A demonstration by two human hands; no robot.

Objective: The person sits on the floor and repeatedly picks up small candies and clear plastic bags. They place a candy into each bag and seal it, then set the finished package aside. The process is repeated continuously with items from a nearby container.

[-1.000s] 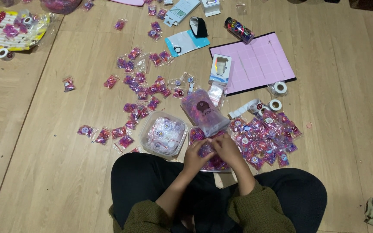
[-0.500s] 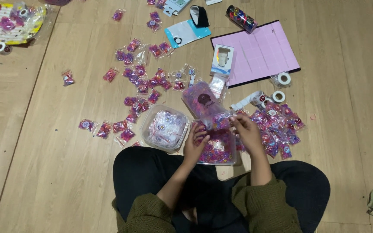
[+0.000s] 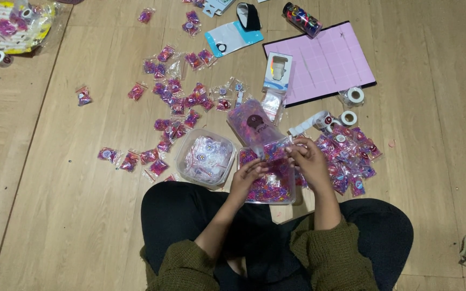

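A small clear packet [image 3: 276, 150] of pink and purple bits sits between both hands, above a clear tub [image 3: 269, 186] of the same bits. The left hand [image 3: 248, 177] pinches its lower end with curled fingers; the right hand [image 3: 309, 161] grips the other end. A round clear container [image 3: 205, 159] stands just left of the tub. Filled packets [image 3: 349, 156] pile at right; a pink sheet [image 3: 324, 62] lies beyond.
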